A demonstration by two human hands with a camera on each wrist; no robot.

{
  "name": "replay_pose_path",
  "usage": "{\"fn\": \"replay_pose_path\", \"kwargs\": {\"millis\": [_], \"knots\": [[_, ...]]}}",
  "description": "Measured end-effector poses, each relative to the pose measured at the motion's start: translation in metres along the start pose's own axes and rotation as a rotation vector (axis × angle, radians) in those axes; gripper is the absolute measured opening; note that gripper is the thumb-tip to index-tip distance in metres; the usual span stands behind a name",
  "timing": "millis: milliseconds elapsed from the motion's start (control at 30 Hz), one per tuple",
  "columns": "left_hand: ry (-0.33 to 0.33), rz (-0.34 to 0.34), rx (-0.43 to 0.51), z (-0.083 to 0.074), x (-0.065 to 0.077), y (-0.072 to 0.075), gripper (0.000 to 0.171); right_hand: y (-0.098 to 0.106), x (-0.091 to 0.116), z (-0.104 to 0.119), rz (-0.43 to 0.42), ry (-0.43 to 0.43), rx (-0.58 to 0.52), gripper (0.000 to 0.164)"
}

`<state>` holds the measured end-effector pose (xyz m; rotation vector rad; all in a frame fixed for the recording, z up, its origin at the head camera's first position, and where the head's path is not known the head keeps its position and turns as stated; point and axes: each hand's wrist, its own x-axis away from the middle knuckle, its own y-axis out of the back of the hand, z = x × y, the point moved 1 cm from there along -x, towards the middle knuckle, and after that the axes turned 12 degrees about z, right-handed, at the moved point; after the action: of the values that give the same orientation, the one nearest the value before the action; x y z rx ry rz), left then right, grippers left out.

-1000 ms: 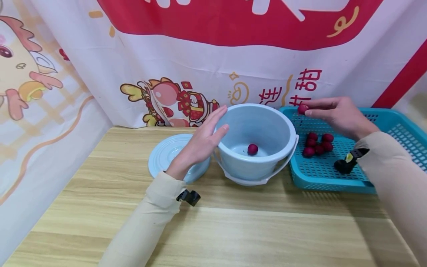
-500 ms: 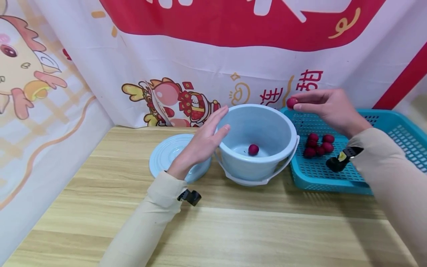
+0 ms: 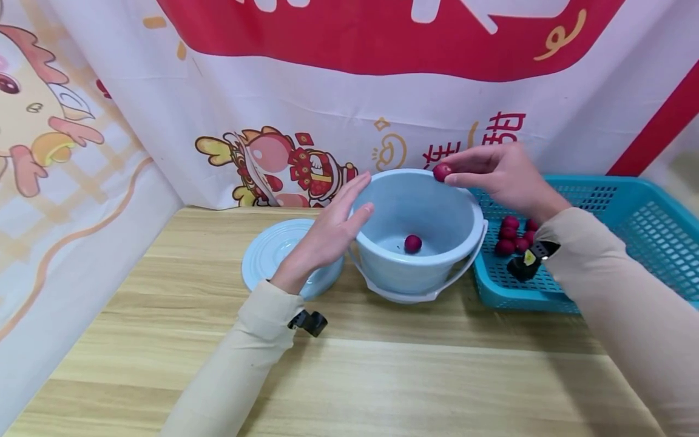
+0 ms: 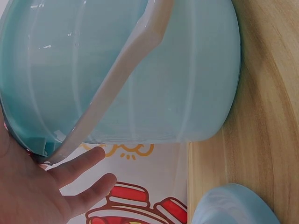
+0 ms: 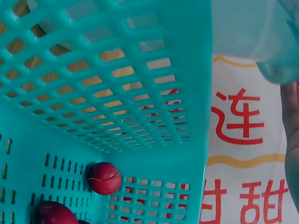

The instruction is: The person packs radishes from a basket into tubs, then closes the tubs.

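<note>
One red radish [image 3: 442, 172] pinched in the right hand [image 3: 508, 176], thumb against fingers, so we read that grip as loaded. It's at the far rim of the light-blue bucket [image 3: 417, 277], right of center; we can't tell whether they touch. Left hand [image 3: 334, 229]: grip holds nothing, fingers extended against the bucket's left side by the rim. Bucket is upright, pale handle [image 4: 112, 79] hanging down its near side, second radish [image 3: 412, 244] on its floor. Left of it we have the round lid [image 3: 267, 249] on the counter [image 3: 382, 376], partly hidden by the left hand. Right of it, teal perforated basket [image 3: 524, 298] with a cluster of radishes [image 3: 508, 233]; the right wrist camera [image 3: 524, 268] blocks part, so we can't count them all. Forearms in beige sleeves [image 3: 235, 361]. Behind everything, white curtain [image 3: 273, 91] with red print.
</note>
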<state>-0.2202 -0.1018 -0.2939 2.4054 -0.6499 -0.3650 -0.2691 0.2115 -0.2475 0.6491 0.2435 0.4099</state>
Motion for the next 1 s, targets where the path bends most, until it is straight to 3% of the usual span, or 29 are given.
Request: {"fn": "replay_pose_path", "kwargs": {"millis": [600,1000], "knots": [[-0.008,-0.001,-0.001,0.001,0.0,0.0,0.064,-0.03,-0.009,0.012,0.026,0.113,0.145,0.037],[-0.005,-0.004,0.003,0.001,0.0,-0.001,0.064,-0.038,-0.01,0.014,0.04,0.133,0.258,0.038]]}}
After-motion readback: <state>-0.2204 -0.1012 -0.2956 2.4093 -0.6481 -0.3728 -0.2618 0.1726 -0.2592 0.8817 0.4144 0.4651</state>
